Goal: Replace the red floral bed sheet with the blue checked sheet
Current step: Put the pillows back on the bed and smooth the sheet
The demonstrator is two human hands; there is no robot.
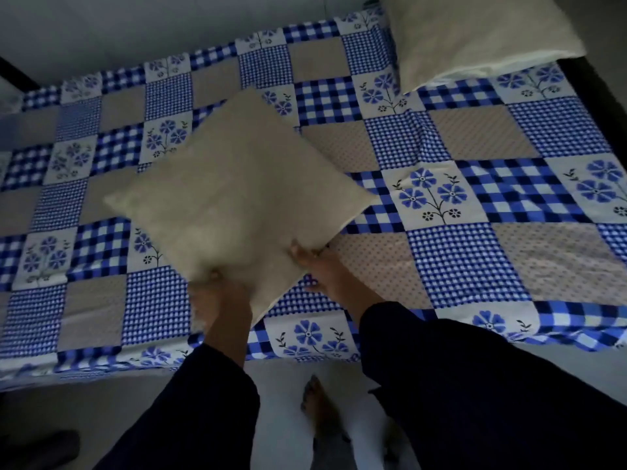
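The blue checked sheet (451,259), patchwork with blue flowers and beige squares, lies spread over the whole bed. Above its middle I hold a square cream cushion (234,195), tilted like a diamond. My left hand (217,293) grips the cushion's near corner from below. My right hand (315,266) pinches its right lower edge. The red floral sheet is not in view.
A larger cream pillow (475,32) lies at the bed's far right corner. A pale wall runs behind the bed. Pale floor (278,395) lies in front, with my bare foot (322,408) on it and a dark object (37,449) at bottom left.
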